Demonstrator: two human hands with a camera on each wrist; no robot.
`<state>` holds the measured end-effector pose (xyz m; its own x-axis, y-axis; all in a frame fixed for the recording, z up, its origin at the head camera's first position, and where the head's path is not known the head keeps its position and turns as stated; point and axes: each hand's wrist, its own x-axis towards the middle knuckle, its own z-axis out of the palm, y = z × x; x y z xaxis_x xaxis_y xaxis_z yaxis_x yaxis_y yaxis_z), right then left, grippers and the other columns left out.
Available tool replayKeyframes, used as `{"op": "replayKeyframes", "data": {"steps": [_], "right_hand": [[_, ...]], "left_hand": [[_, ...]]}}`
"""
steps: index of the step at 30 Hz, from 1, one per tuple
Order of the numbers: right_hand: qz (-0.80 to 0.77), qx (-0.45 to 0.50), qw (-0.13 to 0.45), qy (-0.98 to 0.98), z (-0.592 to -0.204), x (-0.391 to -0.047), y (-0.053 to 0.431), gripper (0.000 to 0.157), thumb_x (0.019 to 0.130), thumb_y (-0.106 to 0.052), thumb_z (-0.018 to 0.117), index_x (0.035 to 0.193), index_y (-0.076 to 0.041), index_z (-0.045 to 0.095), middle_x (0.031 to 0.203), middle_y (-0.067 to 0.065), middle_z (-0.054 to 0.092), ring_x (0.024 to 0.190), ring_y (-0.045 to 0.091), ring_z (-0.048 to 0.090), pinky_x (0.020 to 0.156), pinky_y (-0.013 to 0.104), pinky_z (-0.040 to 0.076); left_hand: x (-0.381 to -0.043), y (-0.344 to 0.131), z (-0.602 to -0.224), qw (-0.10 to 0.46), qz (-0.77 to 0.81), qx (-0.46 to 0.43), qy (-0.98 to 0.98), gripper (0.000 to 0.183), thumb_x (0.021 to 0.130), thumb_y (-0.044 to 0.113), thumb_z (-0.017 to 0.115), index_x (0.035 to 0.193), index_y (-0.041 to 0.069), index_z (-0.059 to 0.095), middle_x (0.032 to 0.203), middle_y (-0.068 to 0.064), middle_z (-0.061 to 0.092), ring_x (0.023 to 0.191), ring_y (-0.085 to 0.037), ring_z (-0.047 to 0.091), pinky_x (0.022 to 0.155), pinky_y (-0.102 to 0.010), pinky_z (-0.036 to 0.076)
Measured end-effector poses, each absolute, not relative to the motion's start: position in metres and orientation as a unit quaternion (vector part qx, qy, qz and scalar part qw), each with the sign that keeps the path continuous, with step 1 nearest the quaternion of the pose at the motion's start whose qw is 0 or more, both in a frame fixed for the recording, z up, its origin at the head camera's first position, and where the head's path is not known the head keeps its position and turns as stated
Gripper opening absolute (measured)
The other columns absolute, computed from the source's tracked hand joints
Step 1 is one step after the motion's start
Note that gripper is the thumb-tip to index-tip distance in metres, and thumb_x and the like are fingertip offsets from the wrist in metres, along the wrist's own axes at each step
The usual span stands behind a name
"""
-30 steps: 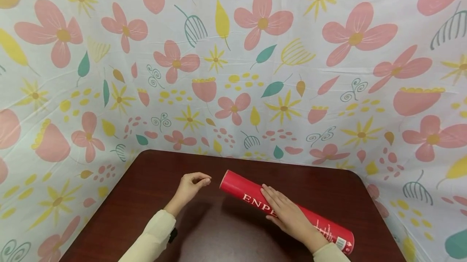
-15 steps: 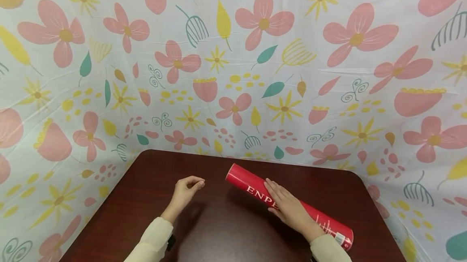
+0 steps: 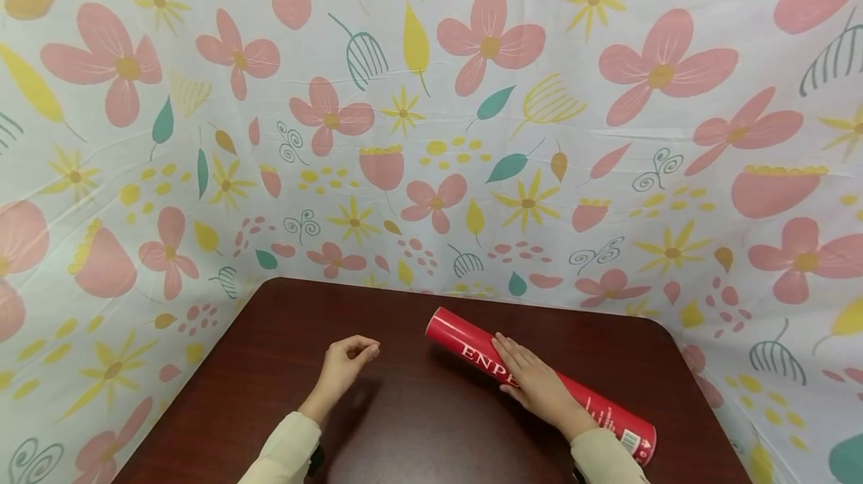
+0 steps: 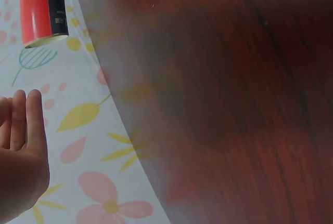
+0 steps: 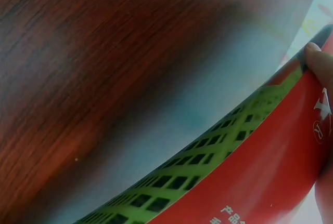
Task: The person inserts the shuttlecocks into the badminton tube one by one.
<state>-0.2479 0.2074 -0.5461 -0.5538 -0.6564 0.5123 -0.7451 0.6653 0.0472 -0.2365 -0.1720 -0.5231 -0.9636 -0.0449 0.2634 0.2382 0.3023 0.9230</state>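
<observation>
A red cylindrical tube (image 3: 465,337) with white "ENPE…" lettering slants across the right half of the table, its far end toward the upper left. My right hand (image 3: 536,388) holds it from above near the middle, fingers laid over the top and thumb (image 5: 319,60) against the near side. The right wrist view shows a green printed panel along the tube (image 5: 244,177). My left hand (image 3: 345,361) hovers left of the tube's far end, apart from it. Its fingers are loosely bent, thumb near the index tip, with nothing visible between them. The tube's pale-rimmed end (image 4: 44,13) appears in the left wrist view.
The dark brown wooden table (image 3: 404,424) has rounded far corners and glossy glare in front. A white cloth backdrop (image 3: 431,132) with flowers and leaves surrounds it at the back and sides.
The tube has shifted slightly right with my right hand on it. My left hand has moved a little left and down, so the gap to the tube's end has widened.
</observation>
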Motion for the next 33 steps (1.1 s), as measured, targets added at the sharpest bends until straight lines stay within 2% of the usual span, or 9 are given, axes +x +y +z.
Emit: {"op": "replayKeyframes", "data": {"steps": [4,7,12,14,17,21,27,33], "right_hand": [[0.081,0.393,0.236,-0.885,-0.550,-0.251,0.209,0.089,0.071,-0.023,0.086,0.142,0.004,0.041,0.144,0.020,0.044,0.128,0.033,0.048,0.105,0.043,0.039],[0.081,0.391,0.218,-0.891,-0.553,-0.252,0.210,0.088,0.072,-0.023,0.086,0.142,0.005,0.040,0.144,0.021,0.044,0.127,0.034,0.048,0.100,0.048,0.043],[0.082,0.387,0.192,-0.898,-0.557,-0.251,0.213,0.087,0.073,-0.023,0.085,0.143,0.005,0.040,0.144,0.021,0.044,0.127,0.035,0.048,0.099,0.049,0.043],[0.080,0.385,0.191,-0.899,-0.559,-0.251,0.214,0.087,0.073,-0.023,0.085,0.143,0.004,0.040,0.145,0.021,0.044,0.127,0.035,0.048,0.099,0.049,0.043],[0.073,0.382,0.194,-0.901,-0.561,-0.251,0.215,0.088,0.073,-0.024,0.085,0.143,0.004,0.040,0.145,0.020,0.044,0.127,0.034,0.048,0.099,0.048,0.042],[0.072,0.381,0.195,-0.901,-0.561,-0.251,0.215,0.089,0.073,-0.024,0.085,0.144,0.003,0.039,0.145,0.019,0.044,0.127,0.034,0.048,0.100,0.048,0.041],[0.072,0.376,0.181,-0.906,-0.561,-0.247,0.213,0.089,0.075,-0.028,0.083,0.146,-0.002,0.038,0.146,0.020,0.042,0.128,0.035,0.047,0.101,0.050,0.040],[0.078,0.365,0.176,-0.911,-0.559,-0.243,0.210,0.084,0.078,-0.029,0.080,0.146,-0.003,0.038,0.147,0.020,0.040,0.129,0.038,0.045,0.101,0.052,0.039]], "left_hand": [[-0.235,-0.170,-0.527,0.132,-0.599,-0.072,-0.787,0.007,0.086,0.005,0.070,0.091,0.001,0.073,0.082,-0.016,0.071,0.077,-0.030,0.069,0.068,-0.037,0.057],[-0.234,-0.168,-0.529,0.128,-0.604,-0.074,-0.783,0.009,0.087,0.006,0.070,0.092,0.000,0.073,0.083,-0.016,0.071,0.078,-0.032,0.069,0.069,-0.040,0.057],[-0.234,-0.166,-0.532,0.112,-0.609,-0.061,-0.783,0.004,0.086,0.005,0.071,0.089,0.005,0.074,0.080,-0.010,0.071,0.080,-0.037,0.068,0.069,-0.041,0.056],[-0.235,-0.166,-0.534,0.110,-0.611,-0.061,-0.781,0.004,0.086,0.004,0.070,0.089,0.003,0.073,0.080,-0.010,0.071,0.079,-0.037,0.068,0.069,-0.043,0.056],[-0.235,-0.165,-0.535,0.111,-0.616,-0.062,-0.777,0.006,0.087,0.002,0.070,0.090,-0.001,0.073,0.080,-0.011,0.072,0.077,-0.030,0.070,0.070,-0.045,0.056],[-0.235,-0.163,-0.536,0.113,-0.619,-0.063,-0.775,0.005,0.087,0.002,0.069,0.090,0.001,0.073,0.081,-0.011,0.072,0.076,-0.021,0.070,0.070,-0.040,0.057],[-0.234,-0.162,-0.542,0.113,-0.614,-0.066,-0.778,0.010,0.087,0.009,0.071,0.092,0.000,0.072,0.082,-0.011,0.072,0.078,-0.028,0.070,0.069,-0.035,0.057],[-0.234,-0.163,-0.542,0.120,-0.621,-0.069,-0.772,0.009,0.088,0.007,0.069,0.094,0.000,0.072,0.086,-0.018,0.071,0.078,-0.028,0.069,0.069,-0.039,0.057]]}}
